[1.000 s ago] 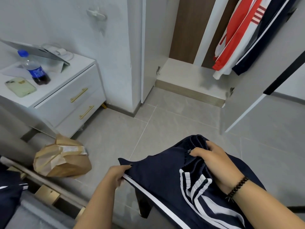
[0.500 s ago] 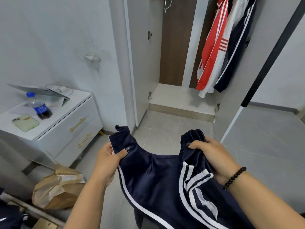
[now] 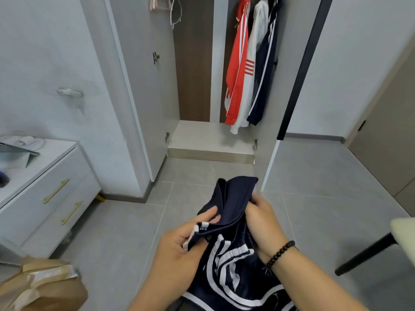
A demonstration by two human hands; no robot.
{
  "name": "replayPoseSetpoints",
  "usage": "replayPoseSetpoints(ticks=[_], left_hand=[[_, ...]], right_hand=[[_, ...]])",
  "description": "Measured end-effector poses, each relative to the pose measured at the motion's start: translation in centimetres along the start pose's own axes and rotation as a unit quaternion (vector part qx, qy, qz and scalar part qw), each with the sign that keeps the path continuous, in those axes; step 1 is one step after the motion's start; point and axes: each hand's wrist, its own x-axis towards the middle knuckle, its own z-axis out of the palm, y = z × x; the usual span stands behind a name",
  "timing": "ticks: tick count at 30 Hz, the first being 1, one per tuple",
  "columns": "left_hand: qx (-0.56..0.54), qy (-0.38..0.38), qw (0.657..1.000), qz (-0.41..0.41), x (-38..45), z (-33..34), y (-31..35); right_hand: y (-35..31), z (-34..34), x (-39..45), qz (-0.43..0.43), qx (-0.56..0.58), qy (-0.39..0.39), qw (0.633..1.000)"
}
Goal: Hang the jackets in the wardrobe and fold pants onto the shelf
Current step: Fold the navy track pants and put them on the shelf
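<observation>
Since half a second ago, both hands have been brought close together and the navy track pants (image 3: 226, 254) bunched between them, above the tiled floor (image 3: 314, 221). With thumb and curled fingers, the white-striped waistband edge is pinched by the left hand (image 3: 179, 243). Gathered fabric is gripped by the right hand (image 3: 262, 221), wrist bent inward, a beaded bracelet (image 3: 280, 253) worn. Ahead, jackets (image 3: 247, 70) are hung in the open wardrobe (image 3: 211, 138).

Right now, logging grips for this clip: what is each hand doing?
Left hand: pinches the navy striped garment at its edge.
Right hand: grips the same garment, fingers curled into the bunched fabric.
</observation>
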Motion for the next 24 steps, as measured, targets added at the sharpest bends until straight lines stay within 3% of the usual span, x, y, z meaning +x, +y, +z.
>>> replayPoseSetpoints(ticks=[3, 6, 8, 11, 15, 19, 24], left_hand=[[0.017, -0.031, 0.999, 0.031, -0.4, 0.2, -1.4], [-0.037, -0.084, 0.995, -0.048, 0.2, 0.8, -1.3], [-0.103, -0.051, 0.983, -0.145, 1.3, 1.3, -1.7], [-0.156, -0.004, 0.967, -0.203, 1.5, 1.9, -2.2], [-0.143, 0.094, 0.965, -0.199, -0.2, 2.8, -1.2], [-0.140, 0.103, 0.959, -0.223, -0.4, 2.9, -0.8], [-0.134, 0.120, 0.956, -0.232, -0.6, 3.5, -0.7]], right_hand=[[1.0, -0.5, -0.8, -0.006, 0.032, 0.008, 0.999], [1.7, -0.6, -1.2, -0.044, 0.004, 0.011, 0.999], [2.0, -0.5, -1.4, -0.063, -0.015, 0.002, 0.998], [2.2, -0.4, -1.6, -0.073, -0.018, -0.004, 0.997], [2.2, -0.4, -1.8, -0.083, -0.034, -0.018, 0.996], [2.4, -0.5, -2.0, -0.101, -0.066, -0.054, 0.991], [2.8, -0.5, -2.2, -0.082, -0.026, -0.095, 0.992]])
